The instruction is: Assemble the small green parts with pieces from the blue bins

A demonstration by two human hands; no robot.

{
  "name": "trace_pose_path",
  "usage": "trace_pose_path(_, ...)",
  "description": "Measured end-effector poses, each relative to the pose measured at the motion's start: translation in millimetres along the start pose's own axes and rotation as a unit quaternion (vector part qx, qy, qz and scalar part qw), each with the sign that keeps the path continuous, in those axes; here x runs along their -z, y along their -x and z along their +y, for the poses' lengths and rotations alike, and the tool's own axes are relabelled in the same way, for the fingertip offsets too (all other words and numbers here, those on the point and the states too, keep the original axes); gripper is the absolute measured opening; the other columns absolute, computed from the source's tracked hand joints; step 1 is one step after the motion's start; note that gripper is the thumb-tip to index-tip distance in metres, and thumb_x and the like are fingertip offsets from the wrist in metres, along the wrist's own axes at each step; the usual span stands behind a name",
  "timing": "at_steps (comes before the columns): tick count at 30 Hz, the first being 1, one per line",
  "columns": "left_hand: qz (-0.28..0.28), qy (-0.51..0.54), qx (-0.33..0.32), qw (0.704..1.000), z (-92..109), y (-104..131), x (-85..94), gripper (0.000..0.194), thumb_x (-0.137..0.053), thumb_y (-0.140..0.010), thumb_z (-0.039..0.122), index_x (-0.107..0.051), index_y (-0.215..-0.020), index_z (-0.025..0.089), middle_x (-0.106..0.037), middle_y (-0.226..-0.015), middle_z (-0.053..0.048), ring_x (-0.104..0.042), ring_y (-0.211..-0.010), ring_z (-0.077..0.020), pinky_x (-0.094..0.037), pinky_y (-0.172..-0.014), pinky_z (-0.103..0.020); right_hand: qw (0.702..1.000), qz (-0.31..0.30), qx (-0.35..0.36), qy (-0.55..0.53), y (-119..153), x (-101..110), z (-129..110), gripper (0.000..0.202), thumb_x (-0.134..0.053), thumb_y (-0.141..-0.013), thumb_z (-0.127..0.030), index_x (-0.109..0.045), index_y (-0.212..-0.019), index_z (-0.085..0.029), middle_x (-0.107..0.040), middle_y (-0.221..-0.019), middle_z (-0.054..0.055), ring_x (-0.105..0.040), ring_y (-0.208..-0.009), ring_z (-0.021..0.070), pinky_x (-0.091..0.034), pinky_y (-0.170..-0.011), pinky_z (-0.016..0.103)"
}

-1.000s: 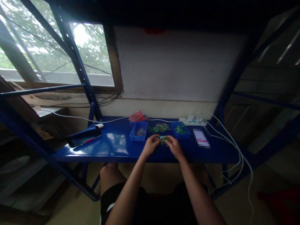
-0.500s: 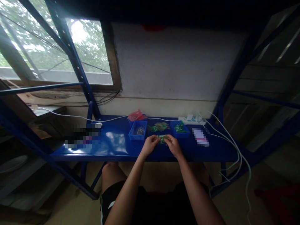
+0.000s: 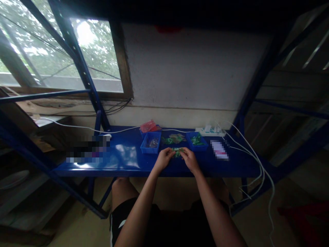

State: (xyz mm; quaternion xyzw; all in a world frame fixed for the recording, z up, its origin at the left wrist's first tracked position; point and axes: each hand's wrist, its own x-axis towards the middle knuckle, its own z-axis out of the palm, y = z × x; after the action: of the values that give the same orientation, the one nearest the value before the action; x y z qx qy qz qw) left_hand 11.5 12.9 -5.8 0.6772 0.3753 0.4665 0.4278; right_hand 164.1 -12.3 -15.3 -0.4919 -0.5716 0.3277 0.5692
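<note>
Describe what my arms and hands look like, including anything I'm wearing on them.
Your left hand and right hand are bare, without gloves. No sleeves show on either forearm, and I can't make out any watch or bracelet.

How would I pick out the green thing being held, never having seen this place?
Find the pale wall and the long blue table below it. Over the table, the left hand and right hand pinch the green thing between them. Other green pieces lie in the right-hand blue tray and loose just beyond the hands, but this is the only one held.
</note>
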Motion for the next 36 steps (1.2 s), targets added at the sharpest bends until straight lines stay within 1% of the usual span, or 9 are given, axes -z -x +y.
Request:
trace_pose_path(5, -0.001, -0.004, -0.002, 1.0, 2, 1, 0.2, 0.029, -0.06, -0.073, 0.043, -0.055, -0.068, 0.015, -0.05, -0.056, 0.003, -0.043, -0.053, -0.0105, -0.03, -0.052, -0.022, 1.0, -0.002, 0.007, 0.009, 0, 0, 0, 0.02, -0.054, -0.076, -0.036, -0.062, -0.084, -0.02, -0.064, -0.072, 0.002, -0.056, -0.063, 0.0164, -0.043, -0.052, 0.024)
trace_pose_path(10, 0.006, -0.015, -0.01, 1.0, 3, 1, 0.7, 0.026, -0.059, -0.074, 0.04, -0.053, -0.067, 0.016, -0.048, -0.055, 0.004, -0.041, -0.052, -0.01, -0.03, -0.051, -0.022, 1.0, -0.014, 0.009, 0.013, 0, 0, 0, 0.017, -0.053, -0.076, -0.035, -0.059, -0.084, -0.021, -0.061, -0.069, 0.0, -0.054, -0.061, 0.0156, -0.042, -0.053, 0.024)
trace_pose_path(15, 0.003, -0.014, 0.001, 1.0, 4, 1, 0.9, 0.024, -0.058, -0.075, 0.039, -0.051, -0.067, 0.017, -0.045, -0.054, 0.005, -0.039, -0.051, -0.01, -0.03, -0.052, -0.022, 0.999, -0.028, 0.01, 0.024, 0, -2, 3, 0.015, -0.051, -0.077, -0.035, -0.056, -0.085, -0.023, -0.057, -0.066, -0.002, -0.053, -0.059, 0.0145, -0.043, -0.052, 0.024)
trace_pose_path(24, 0.005, -0.018, -0.009, 1.0, 2, 1, 0.7, 0.026, -0.058, -0.075, 0.04, -0.052, -0.068, 0.016, -0.047, -0.056, 0.004, -0.041, -0.053, -0.0101, -0.03, -0.052, -0.022, 0.999, -0.039, 0.004, 0.037, -2, -3, 6, 0.018, -0.047, -0.08, -0.033, -0.055, -0.093, -0.023, -0.06, -0.076, -0.001, -0.057, -0.067, 0.0153, -0.047, -0.054, 0.024)
trace_pose_path(29, 0.002, -0.025, -0.012, 1.0, 2, 1, 0.8, 0.026, -0.057, -0.075, 0.04, -0.052, -0.068, 0.016, -0.047, -0.056, 0.004, -0.041, -0.053, -0.01, -0.03, -0.052, -0.022, 0.997, -0.052, 0.013, 0.063, -3, -3, 10, 0.021, -0.045, -0.081, -0.034, -0.053, -0.098, -0.023, -0.059, -0.075, -0.001, -0.056, -0.064, 0.0151, -0.047, -0.056, 0.026)
trace_pose_path(33, 0.0, -0.022, -0.009, 1.0, 2, 0, 1.2, 0.025, -0.057, -0.075, 0.039, -0.053, -0.067, 0.016, -0.047, -0.055, 0.004, -0.04, -0.052, -0.01, -0.03, -0.052, -0.022, 0.995, -0.057, 0.024, 0.075, -2, -2, 11, 0.023, -0.048, -0.079, -0.031, -0.053, -0.1, -0.023, -0.06, -0.077, -0.001, -0.057, -0.066, 0.0162, -0.048, -0.058, 0.027)
trace_pose_path(36, -0.006, -0.018, -0.012, 1.0, 1, 0, 1.6, 0.025, -0.057, -0.075, 0.039, -0.053, -0.067, 0.015, -0.046, -0.055, 0.004, -0.039, -0.051, -0.0098, -0.029, -0.051, -0.022, 0.995, -0.059, 0.041, 0.075, -1, -1, 10, 0.025, -0.051, -0.077, -0.028, -0.053, -0.102, -0.024, -0.061, -0.081, 0.0, -0.058, -0.07, 0.0171, -0.048, -0.062, 0.029)
